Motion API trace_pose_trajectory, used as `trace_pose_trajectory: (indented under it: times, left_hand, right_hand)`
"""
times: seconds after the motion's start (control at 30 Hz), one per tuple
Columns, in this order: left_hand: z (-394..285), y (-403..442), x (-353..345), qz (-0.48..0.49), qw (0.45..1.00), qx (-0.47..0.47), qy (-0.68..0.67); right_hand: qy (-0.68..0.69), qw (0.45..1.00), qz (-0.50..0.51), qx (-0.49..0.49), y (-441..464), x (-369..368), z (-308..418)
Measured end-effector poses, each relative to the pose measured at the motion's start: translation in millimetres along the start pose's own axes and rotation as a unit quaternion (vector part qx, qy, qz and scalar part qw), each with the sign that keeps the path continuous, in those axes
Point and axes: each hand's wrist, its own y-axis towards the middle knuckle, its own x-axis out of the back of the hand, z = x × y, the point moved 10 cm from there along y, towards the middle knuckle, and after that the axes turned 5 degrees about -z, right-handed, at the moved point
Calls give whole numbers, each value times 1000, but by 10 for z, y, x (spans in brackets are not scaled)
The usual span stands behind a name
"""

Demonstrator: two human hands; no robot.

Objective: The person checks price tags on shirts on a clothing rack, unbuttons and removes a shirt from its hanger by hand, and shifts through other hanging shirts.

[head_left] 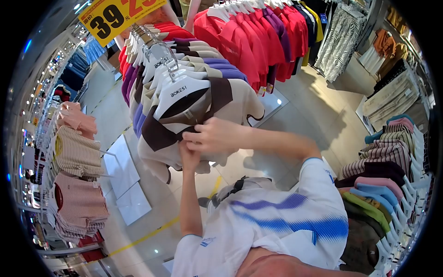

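Observation:
A beige polo shirt [233, 104] with a dark brown collar hangs at the front of the rack on a white hanger [179, 92] marked BOKESI. At the front of its collar opening, both of my hands meet. My right hand [213, 135] reaches in from the right, its fingers bent and closed on the collar and placket. Just below it, my left hand [189, 156] comes up from underneath with its fingers closed at the same placket. The fingertips overlap, so the exact spot they pinch, perhaps a button, is hidden.
Behind the polo, more shirts crowd the metal rail [150, 41] under a yellow price sign [115, 18]. Red shirts [249, 37] hang beyond. Striped tops [80, 198] stand at left, folded-over garments [378, 184] at right. White platforms [122, 166] lie on the tiled floor.

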Motion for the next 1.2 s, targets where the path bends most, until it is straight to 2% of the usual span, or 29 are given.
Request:
trace_pose_trajectory:
  times: [0.03,0.1,0.23,0.37,0.53,0.67,0.73,0.87,1.03,1.1,1.2]
  left_hand:
    - [3,9,-21,2,1000,0,0]
    - [251,-21,14,-22,994,110,-16]
    - [306,-66,59,-72,992,104,-26]
    - [267,-34,46,-83,989,109,-50]
    - [328,-50,39,-76,980,179,-31]
    - [264,-38,43,-73,991,111,13]
    - [82,4,18,-56,990,61,111]
    - [-90,80,21,-52,987,53,139]
    - [-116,71,33,-60,977,53,198]
    - [-59,50,47,-71,977,61,191]
    - [-42,19,83,-85,978,58,182]
  right_hand:
    - [-15,999,7,28,13,-40,-13]
    - [-26,999,4,42,30,-74,-60]
    - [-31,998,35,49,94,-176,-85]
    - [-56,996,52,46,141,-199,-76]
    - [-85,993,73,39,158,-272,-207]
    - [-41,995,89,36,144,-344,-270]
    - [-41,993,104,40,157,-358,-279]
    - [-28,987,155,29,147,-504,-363]
    - [25,991,127,34,185,-434,-386]
    - [9,987,155,41,208,-491,-382]
    - [23,991,118,59,207,-499,-404]
